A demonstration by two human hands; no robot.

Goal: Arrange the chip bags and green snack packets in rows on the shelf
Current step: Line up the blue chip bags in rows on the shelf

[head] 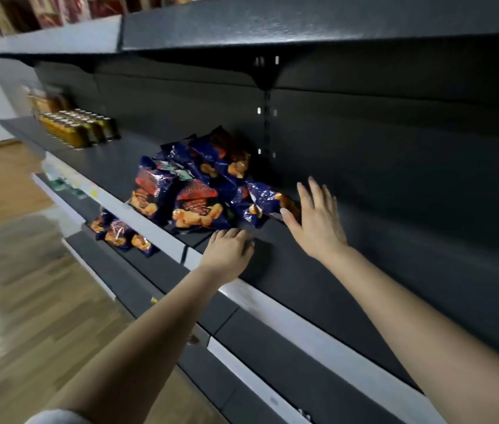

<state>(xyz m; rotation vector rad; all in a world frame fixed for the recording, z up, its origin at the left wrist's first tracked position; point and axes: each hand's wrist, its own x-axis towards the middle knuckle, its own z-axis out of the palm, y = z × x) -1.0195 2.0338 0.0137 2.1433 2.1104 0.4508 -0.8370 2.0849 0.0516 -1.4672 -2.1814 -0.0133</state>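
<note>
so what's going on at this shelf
A person is reaching both hands onto a dark shelf. The blue chip bags lie in a loose heap, not yet in rows. The right hand is open beside the nearest bag; the left hand rests on the shelf, holding nothing. A few more bags lie on the shelf below.

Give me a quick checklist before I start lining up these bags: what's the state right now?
1. Right hand free: ok, open at the nearest chip bag.
2. Left hand free: ok, rests on the shelf, holding nothing.
3. Chip bag pile in rows: not ok, heaped.
4. Bare shelf right of the pile: ok.
5. Green snack packets found: cannot tell.
6. Lower-shelf bags tidy: not ok, loose.
</note>
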